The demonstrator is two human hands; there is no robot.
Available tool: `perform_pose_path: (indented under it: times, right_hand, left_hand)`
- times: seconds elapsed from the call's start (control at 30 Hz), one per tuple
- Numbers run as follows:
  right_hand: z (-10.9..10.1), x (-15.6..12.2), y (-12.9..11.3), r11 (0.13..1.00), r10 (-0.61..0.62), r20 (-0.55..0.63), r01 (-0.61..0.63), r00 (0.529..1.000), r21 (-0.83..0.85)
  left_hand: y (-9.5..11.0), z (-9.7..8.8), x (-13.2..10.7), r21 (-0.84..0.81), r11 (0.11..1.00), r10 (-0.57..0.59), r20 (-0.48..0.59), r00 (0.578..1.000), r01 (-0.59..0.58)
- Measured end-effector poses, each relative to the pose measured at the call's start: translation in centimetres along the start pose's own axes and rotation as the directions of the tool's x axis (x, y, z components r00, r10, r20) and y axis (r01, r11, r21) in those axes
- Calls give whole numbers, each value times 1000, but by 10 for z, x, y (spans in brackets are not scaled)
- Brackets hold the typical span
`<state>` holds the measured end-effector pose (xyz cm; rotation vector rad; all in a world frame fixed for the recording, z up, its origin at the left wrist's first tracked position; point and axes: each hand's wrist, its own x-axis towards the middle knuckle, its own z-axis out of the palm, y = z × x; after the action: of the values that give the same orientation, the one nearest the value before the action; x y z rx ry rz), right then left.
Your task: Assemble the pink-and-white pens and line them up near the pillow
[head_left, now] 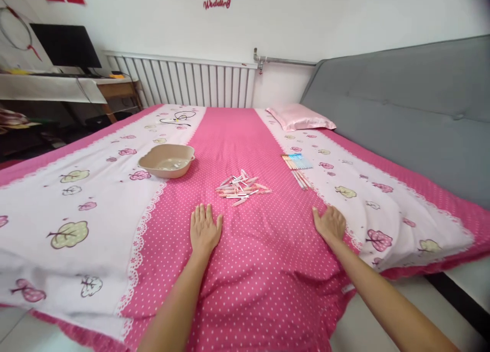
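My left hand (205,231) lies flat on the pink dotted bedspread (252,270), fingers stretched out and holding nothing. Just beyond it is a loose pile of slim pink and white pens (242,187). To the right, my right hand (331,223) rests palm down on the same cover. Its thumb stands apart and its fingers look slightly bent, with nothing seen in them. Ahead of that hand, a neat row of blue and orange pens (297,161) lies side by side, with several red-and-white pens (301,179) just nearer.
A beige plastic basin (166,169) with small pale pieces inside sits left of the pile. Farther back are a thin black cable (179,120) and a pink pillow (300,118). A grey headboard (398,92) borders the right, a radiator (184,81) the far end.
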<state>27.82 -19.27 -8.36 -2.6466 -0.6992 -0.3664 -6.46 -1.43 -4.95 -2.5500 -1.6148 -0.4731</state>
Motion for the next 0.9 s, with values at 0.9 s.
perform_pose_path:
  times: [0.9]
  right_hand:
    - [-9,-66,13,990,-132,-130,123,983,-71]
  left_hand:
    - [1,-11,-21,-33,999,6,38,999,-5]
